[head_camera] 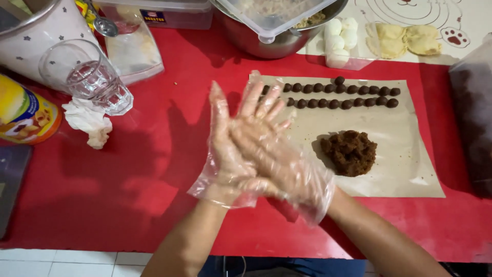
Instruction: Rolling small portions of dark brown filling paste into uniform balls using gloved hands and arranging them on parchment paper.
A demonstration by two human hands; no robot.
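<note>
My left hand (221, 154) and my right hand (274, 146) both wear loose clear plastic gloves and are pressed palm to palm above the red table (128, 195), fingers stretched out, the right one lying across the left. Whatever may be between the palms is hidden. Just right of them lies a sheet of brown paper (405, 169) with a lump of dark brown dough (350, 152). Two rows of small dark dough balls (338, 96) line the paper's far side.
A clear glass (87, 77) lies tilted at far left beside a crumpled tissue (89, 122) and a yellow can (23, 115). At the back are a steel bowl (266, 43), a tub of white balls (341, 38) and pale pastries (405, 40). A dark bag (474, 113) stands at the right.
</note>
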